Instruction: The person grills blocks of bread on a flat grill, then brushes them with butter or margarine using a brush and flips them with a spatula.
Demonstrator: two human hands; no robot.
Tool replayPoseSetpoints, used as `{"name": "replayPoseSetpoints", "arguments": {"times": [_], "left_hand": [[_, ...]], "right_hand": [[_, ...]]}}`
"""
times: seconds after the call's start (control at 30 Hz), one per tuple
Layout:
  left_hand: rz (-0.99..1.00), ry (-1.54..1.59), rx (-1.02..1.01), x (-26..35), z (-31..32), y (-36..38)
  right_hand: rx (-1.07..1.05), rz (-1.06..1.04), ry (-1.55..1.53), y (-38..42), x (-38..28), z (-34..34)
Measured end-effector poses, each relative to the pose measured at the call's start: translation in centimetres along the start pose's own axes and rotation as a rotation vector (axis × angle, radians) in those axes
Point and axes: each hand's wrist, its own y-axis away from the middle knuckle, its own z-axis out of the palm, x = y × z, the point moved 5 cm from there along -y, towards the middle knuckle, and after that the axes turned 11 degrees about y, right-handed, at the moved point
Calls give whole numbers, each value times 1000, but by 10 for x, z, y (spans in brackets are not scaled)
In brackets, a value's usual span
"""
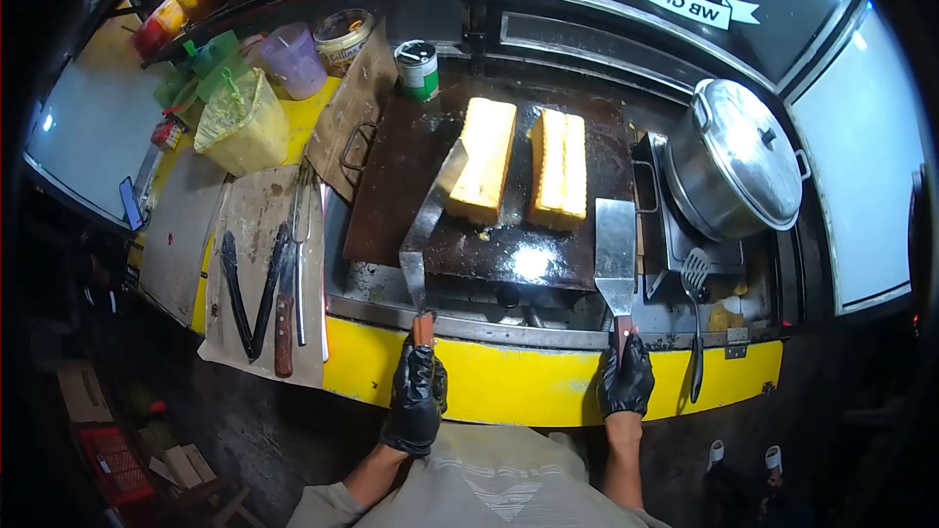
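Black gloves cover both hands. My left hand (415, 393) is closed round the wooden handle of a metal spatula (423, 230), whose blade touches the left side of a bread block (483, 161). A second bread block (559, 171) lies to its right, with a gap between them. Both rest on a dark, greasy griddle (391, 186). In my right hand (626, 378) is the handle of another spatula (615, 246), its wide flat blade over the griddle's right front corner, apart from the bread.
A lidded pot (738, 156) stands on a burner at right, near a slotted turner (694, 279). At left, tongs (249, 303) and a wooden-handled knife (284, 323) lie on cardboard (235, 225). Tubs (245, 122) and a green can (418, 71) stand behind.
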Motion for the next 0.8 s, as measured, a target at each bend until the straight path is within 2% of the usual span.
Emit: {"name": "replayPoseSetpoints", "arguments": {"times": [0.03, 0.1, 0.17, 0.23, 0.27, 0.3, 0.37, 0.43, 0.5, 0.53, 0.57, 0.6, 0.63, 0.67, 0.7, 0.73, 0.77, 0.8], "left_hand": [[5, 5, -1, 7, -1, -3], [-32, 43, 132, 19, -13, -7], [-13, 46, 96, 25, -26, -11], [-71, -8, 123, 32, -41, -12], [-135, 30, 160, 33, -50, -12], [-107, 40, 186, 37, -60, -12], [-211, 278, 65, 38, -71, -15], [-223, 132, 89, 61, -76, -13], [-245, 223, -67, 74, -85, -16], [-186, 203, -68, 72, -91, -19], [-129, 182, -72, 72, -99, -22], [-284, 264, -143, 76, -104, -21], [-387, 229, -190, 73, -115, -22], [-25, 95, -311, 77, -120, -28], [338, -40, -423, 82, -123, -26], [162, -210, -405, 79, -133, -28], [142, -217, -406, 90, -134, -30], [-157, 110, -361, 89, -133, -29]], "right_hand": [[5, -5, 2, 1, -3, 3], [-92, 36, 168, 4, -6, 11], [-64, 51, 142, 12, 3, 17], [-206, 116, 32, 9, 12, 22], [-75, 92, 75, 8, 12, 11], [56, 67, 110, -1, -3, -11], [30, 95, -36, -30, -36, -53], [82, -89, -83, -67, -90, -85], [149, -337, -57, -99, -178, -118], [108, -369, -58, -117, -226, -126], [137, -627, -110, -133, -272, -132], [135, -719, -80, -147, -319, -130], [48, -806, -145, -165, -371, -131], [101, -921, -262, -184, -414, -127], [48, -963, -273, -207, -450, -103], [135, -1064, -256, -233, -487, -72], [19, -1012, -300, -249, -521, -57], [49, -1095, -48, -277, -545, 1]]}}
